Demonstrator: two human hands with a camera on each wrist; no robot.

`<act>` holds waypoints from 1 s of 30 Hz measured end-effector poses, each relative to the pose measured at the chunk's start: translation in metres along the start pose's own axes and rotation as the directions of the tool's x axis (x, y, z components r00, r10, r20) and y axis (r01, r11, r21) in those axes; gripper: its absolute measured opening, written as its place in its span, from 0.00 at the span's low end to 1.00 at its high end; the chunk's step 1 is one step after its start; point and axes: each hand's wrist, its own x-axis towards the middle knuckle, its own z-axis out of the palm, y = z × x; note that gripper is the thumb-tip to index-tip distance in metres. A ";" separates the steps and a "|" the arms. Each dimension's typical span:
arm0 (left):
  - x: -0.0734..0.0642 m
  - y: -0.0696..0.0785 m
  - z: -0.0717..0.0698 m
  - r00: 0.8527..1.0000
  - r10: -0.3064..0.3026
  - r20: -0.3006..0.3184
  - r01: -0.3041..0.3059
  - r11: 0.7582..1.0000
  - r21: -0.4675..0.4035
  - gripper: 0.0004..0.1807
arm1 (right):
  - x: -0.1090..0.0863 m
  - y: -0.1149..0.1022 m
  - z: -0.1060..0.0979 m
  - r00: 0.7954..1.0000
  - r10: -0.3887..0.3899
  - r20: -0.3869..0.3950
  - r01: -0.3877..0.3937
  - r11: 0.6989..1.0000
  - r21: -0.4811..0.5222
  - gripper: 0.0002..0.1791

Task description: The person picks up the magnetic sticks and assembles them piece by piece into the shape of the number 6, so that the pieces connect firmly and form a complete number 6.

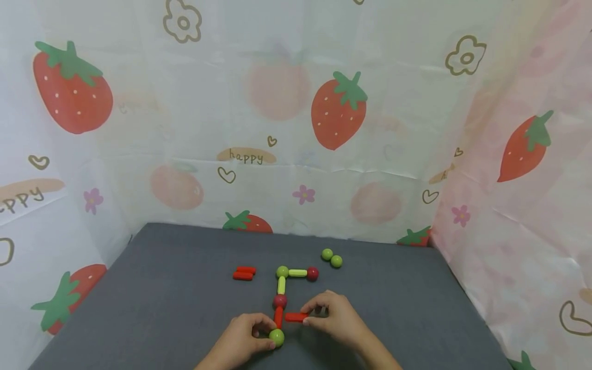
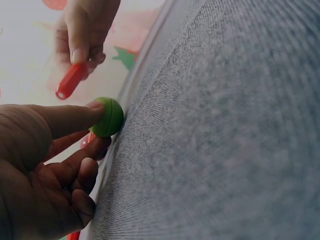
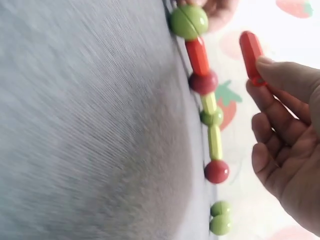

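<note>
On the dark table lies a chain of balls and sticks. From its near end it runs green ball (image 1: 276, 337), red stick (image 1: 278, 318), red ball (image 1: 280, 301), yellow-green stick (image 1: 281, 285), green ball (image 1: 282, 272), yellow-green stick (image 1: 298, 273) and red ball (image 1: 312, 273), bending right at the far green ball. My left hand (image 1: 245, 334) holds the near green ball between thumb and fingers. My right hand (image 1: 335, 318) pinches a loose red stick (image 3: 250, 52) by one end, its free end pointing left, apart from the chain.
Two red sticks (image 1: 243, 273) lie side by side left of the chain. Two loose green balls (image 1: 331, 258) sit at the back right. A printed strawberry curtain (image 1: 296, 128) stands around the back and sides of the grey table (image 1: 176, 288).
</note>
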 end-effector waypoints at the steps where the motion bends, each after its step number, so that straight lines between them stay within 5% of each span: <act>1: 0.000 0.000 0.000 1.000 -0.004 0.000 0.004 1.000 0.000 0.13 | 0.003 0.001 -0.002 1.000 0.008 -0.021 -0.008 1.000 0.000 0.06; 12: 0.000 -0.002 0.001 1.000 -0.005 0.000 0.005 0.999 -0.044 0.14 | 0.027 0.023 0.000 0.986 -0.023 -0.164 0.007 0.995 -0.100 0.07; 20: -0.002 -0.005 0.001 1.000 0.006 -0.005 -0.006 0.998 -0.058 0.14 | 0.038 0.033 0.010 0.986 -0.058 -0.159 0.030 0.984 -0.176 0.07; 30: -0.001 -0.008 0.001 1.000 0.017 -0.011 -0.018 0.998 -0.060 0.15 | 0.047 0.037 0.014 0.990 0.005 -0.137 -0.026 0.988 -0.151 0.06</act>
